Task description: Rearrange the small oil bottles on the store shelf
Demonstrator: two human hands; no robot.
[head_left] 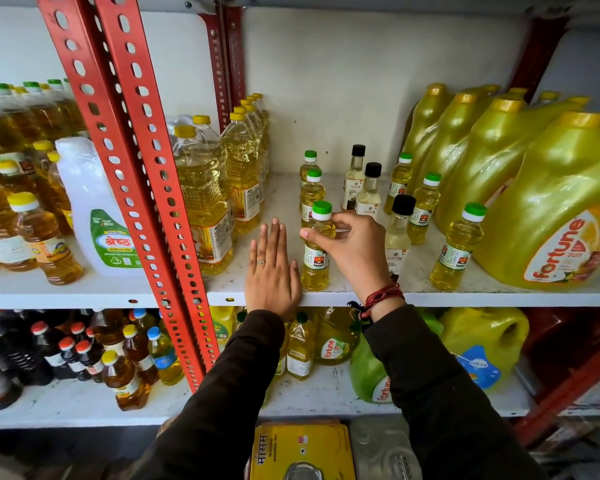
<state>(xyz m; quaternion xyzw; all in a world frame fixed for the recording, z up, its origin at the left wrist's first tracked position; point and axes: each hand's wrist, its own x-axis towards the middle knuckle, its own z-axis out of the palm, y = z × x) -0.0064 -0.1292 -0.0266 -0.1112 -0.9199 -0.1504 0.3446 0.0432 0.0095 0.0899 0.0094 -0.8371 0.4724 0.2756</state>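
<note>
Small oil bottles stand in three front-to-back rows on the white shelf (361,295). The left row has green caps; its front bottle (315,261) stands at the shelf's front edge, with my right hand (355,247) gripping its neck and shoulder. Two more green-capped bottles (311,194) stand behind it. The middle row holds black-capped pale bottles (398,233). A right row of green-capped bottles (456,247) runs along the big jugs. My left hand (272,271) lies flat and open on the shelf, just left of the held bottle.
Tall yellow-capped oil bottles (205,202) stand left of my left hand. Large yellow Fortune jugs (548,216) fill the right side. A red slotted upright (146,168) crosses the shelf front. The lower shelf holds more bottles and pouches.
</note>
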